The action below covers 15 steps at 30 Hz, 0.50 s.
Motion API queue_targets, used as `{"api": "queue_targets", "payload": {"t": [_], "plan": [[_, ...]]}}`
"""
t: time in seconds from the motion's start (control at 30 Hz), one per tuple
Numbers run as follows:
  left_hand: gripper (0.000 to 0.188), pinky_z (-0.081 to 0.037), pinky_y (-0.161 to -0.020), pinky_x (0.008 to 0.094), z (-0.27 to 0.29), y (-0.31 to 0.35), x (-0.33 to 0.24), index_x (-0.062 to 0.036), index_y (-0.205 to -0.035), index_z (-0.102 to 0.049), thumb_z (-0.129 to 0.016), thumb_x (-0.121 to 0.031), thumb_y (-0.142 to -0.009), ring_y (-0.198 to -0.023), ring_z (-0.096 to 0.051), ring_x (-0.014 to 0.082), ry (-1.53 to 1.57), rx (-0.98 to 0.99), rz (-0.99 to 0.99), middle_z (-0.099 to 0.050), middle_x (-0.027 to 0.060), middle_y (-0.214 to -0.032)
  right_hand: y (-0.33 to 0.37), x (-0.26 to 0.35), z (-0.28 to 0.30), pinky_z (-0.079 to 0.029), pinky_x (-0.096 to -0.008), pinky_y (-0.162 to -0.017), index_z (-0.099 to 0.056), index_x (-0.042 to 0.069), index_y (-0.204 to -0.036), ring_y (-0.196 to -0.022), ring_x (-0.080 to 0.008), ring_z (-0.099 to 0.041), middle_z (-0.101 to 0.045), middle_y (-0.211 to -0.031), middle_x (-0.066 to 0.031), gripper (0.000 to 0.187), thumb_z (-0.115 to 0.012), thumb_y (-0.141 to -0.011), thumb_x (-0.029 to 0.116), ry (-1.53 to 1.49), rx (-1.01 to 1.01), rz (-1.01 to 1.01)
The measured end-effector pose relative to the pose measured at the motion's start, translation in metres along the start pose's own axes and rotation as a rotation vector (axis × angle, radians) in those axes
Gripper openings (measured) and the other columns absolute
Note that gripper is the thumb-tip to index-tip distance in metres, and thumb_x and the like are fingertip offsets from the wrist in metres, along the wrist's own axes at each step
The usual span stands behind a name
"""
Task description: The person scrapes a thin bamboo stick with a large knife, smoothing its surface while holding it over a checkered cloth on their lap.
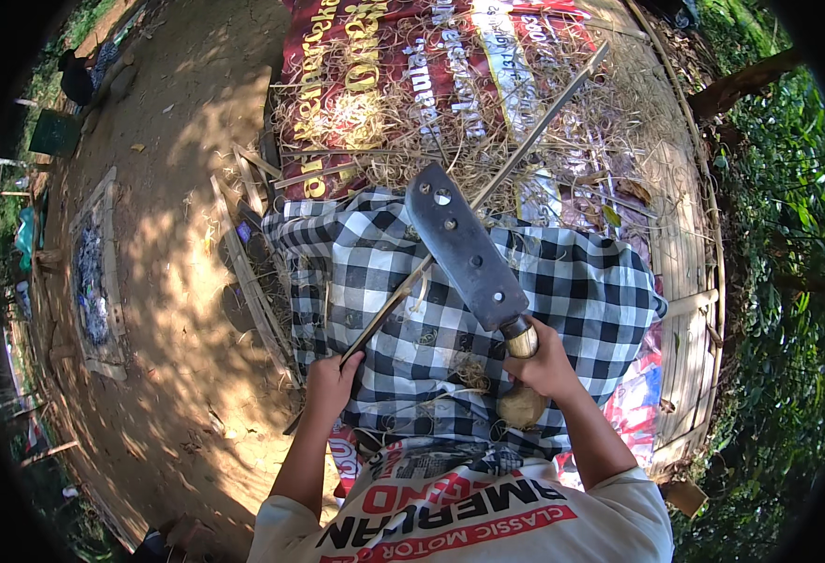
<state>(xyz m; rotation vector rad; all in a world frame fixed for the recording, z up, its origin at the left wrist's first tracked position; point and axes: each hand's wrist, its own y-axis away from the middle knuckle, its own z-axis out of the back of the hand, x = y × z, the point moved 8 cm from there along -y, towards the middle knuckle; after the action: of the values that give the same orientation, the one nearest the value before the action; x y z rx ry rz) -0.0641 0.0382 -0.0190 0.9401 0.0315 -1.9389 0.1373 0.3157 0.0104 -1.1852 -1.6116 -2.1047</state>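
Note:
A long, thin bamboo strip (545, 120) runs slantwise from near my body to the far right, and my left hand (334, 380) is closed around its near part. My right hand (545, 364) grips the wooden handle of a cleaver (469, 255). The broad dark blade has several holes and points away and to the left, lying across the middle of the strip; whether its edge touches the strip I cannot tell. The handle's round end (522, 406) bulges out below my fist. Under both hands a black-and-white checked cloth (365, 314) is spread over my lap.
Curly shavings (356, 117) litter a red printed banner (323, 28) ahead, laid over a slatted bamboo platform (684, 375). Loose wood strips (253, 281) lie along the left side, beside bare dirt ground (168, 310). A framed panel (98, 272) is farther left. Green foliage (787, 235) borders the right.

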Motion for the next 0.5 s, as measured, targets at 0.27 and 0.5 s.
{"api": "queue_targets", "payload": {"t": [0.27,0.5], "plan": [[0.047,-0.042,-0.05,0.0424,0.004,0.0,-0.012,0.0057,-0.073,-0.063,-0.063,-0.036,-0.094,-0.054,-0.055,0.0428,0.018,0.0,-0.014,-0.054,0.0254,-0.058,0.002,-0.005,0.004,-0.052,-0.037,-0.072,-0.06,-0.003,-0.109,-0.073,-0.0309,-0.066,-0.067,-0.08,-0.0167,0.046,-0.072,-0.066,0.008,-0.081,-0.004,0.023],[0.044,-0.042,-0.051,0.0413,0.001,0.003,0.003,0.0062,-0.074,-0.064,-0.063,-0.033,-0.094,-0.053,-0.054,0.0407,-0.013,0.04,0.028,-0.054,0.0253,-0.059,0.007,-0.012,0.002,-0.052,-0.0328,-0.066,-0.056,-0.008,-0.115,-0.07,-0.0201,-0.064,-0.065,-0.082,-0.0125,0.053,-0.07,-0.065,0.005,0.095,0.081,0.0]]}}
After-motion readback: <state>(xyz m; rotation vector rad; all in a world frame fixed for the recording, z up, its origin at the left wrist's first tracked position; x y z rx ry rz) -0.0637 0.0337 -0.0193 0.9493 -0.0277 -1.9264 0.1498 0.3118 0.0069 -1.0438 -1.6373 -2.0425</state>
